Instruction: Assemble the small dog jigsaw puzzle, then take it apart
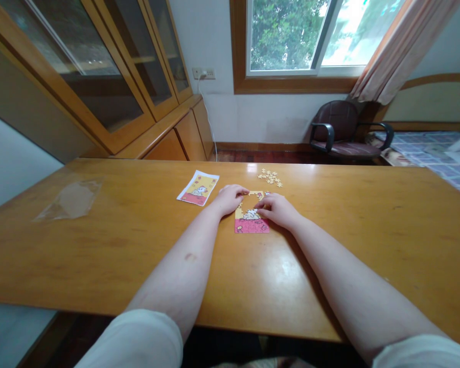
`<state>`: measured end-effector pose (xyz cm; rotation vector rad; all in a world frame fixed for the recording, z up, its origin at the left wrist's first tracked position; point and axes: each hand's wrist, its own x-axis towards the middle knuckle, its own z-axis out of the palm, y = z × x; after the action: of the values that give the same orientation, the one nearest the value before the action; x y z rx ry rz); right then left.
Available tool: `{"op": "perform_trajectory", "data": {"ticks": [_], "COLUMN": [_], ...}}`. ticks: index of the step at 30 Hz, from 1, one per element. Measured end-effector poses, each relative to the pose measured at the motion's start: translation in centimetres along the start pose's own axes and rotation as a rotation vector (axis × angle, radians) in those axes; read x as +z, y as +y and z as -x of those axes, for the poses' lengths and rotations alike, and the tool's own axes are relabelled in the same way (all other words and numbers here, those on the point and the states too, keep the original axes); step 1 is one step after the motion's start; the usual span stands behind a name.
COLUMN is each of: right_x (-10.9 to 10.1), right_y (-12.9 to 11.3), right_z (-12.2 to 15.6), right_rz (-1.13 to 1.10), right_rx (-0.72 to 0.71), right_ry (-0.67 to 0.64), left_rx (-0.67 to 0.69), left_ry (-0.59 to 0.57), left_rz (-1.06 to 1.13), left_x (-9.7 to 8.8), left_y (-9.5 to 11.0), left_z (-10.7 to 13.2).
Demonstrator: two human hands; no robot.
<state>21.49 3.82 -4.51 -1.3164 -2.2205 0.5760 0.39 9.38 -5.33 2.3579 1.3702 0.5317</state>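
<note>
Partly assembled puzzle [252, 226] lies nearer the far edge of the table [138, 240]; loose pieces [271, 180] beyond. Left hand [228, 199] and right hand [279, 208] flank it, curled; grip cannot be told.

Well to the left of the fingers [242, 190], a clear plastic bag [72, 199] lies on the glossy wooden table [138, 266]. Past it, beyond the fingers on their left, stands a glass-doored wooden cabinet [147, 122]. Beyond and slightly left of them, a white cord [210, 122] hangs from a wall socket [210, 73]. Beyond and rightward are a wood-framed sliding window [287, 41], a pink curtain [406, 51], a maroon office chair [335, 122] and, farthest right, a bed with a checked sheet [425, 145].
</note>
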Motion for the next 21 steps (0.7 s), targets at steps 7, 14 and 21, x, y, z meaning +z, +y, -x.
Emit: {"op": "perform_trajectory", "data": {"ticks": [7, 14, 21], "right_x": [-0.20, -0.28, -0.50], "right_y": [0.66, 0.76, 0.27], "right_z": [0.08, 0.19, 0.28], "right_rz": [-0.034, -0.009, 0.030], "right_rx": [0.014, -0.059, -0.121], "right_ry": [0.054, -0.025, -0.039], "left_rx": [-0.004, -0.006, -0.015], "left_ry": [-0.002, -0.003, -0.007], "left_rz": [0.000, -0.004, -0.007], "left_x": [-0.10, -0.20, -0.23], "left_y": [0.20, 0.34, 0.37], "left_z": [0.09, 0.11, 0.10]}}
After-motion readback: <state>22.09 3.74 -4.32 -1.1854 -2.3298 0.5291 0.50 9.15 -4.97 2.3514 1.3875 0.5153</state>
